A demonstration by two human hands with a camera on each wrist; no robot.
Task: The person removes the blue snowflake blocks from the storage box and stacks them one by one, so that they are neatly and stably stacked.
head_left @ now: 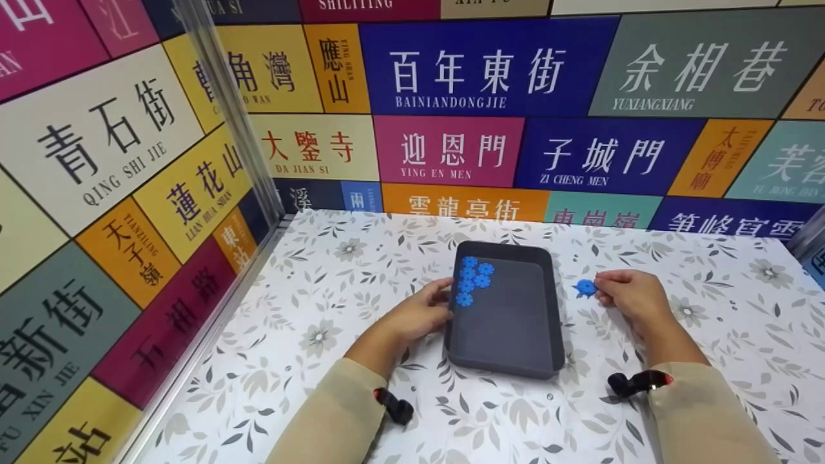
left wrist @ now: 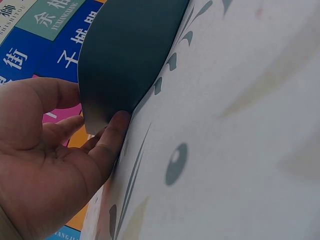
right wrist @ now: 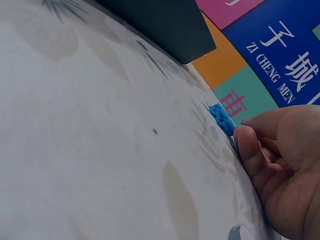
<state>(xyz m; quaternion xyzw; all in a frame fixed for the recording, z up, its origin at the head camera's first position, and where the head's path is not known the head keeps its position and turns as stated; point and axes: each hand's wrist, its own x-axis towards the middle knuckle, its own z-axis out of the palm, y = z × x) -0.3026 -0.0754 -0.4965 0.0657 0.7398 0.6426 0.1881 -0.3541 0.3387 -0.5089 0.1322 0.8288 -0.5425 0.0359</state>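
A dark grey rectangular tray [head_left: 509, 348] lies on the table, with several blue flower-shaped plastic discs [head_left: 483, 281] inside along its left wall. My left hand [head_left: 420, 314] holds the tray by its left side; in the left wrist view the fingertips [left wrist: 120, 120] lie against the outer wall [left wrist: 130, 50]. To the right of the tray, my right hand [head_left: 635, 296] is low over the table. Its thumb and forefinger pinch at a small cluster of blue discs [head_left: 585, 288], which shows in the right wrist view as blue pieces [right wrist: 222, 120] close together at the fingertips.
A white cloth with grey leaves and flowers covers the table [head_left: 361, 399]. Colourful sign-covered walls [head_left: 451, 151] stand behind it and on the left. Black wrist cameras [head_left: 394, 406] sit at both sleeve cuffs.
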